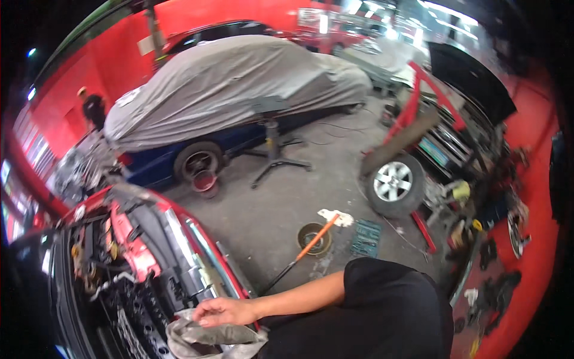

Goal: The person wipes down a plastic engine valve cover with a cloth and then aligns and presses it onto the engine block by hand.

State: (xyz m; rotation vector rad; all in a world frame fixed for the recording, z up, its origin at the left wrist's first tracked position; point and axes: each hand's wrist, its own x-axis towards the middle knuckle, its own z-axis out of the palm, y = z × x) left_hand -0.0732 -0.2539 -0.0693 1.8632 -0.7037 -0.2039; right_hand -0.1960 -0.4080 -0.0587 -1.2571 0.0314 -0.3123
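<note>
Though our right hand [227,312] touches the grey rag [188,343], probably placed for reach beside the engine bay [136,263], grip's unclear; left hand unseen.

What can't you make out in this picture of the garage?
All in the head view:
Left hand: not visible; whether out of frame or covered, I can't tell.
Right hand: palm turned away, so whether it grips the grey cloth is unclear.
Grey cloth: cut off by the lower edge.
Blue car: upper body hidden under a grey cover.
Teal tool tray: contents too small and blurred.
</note>
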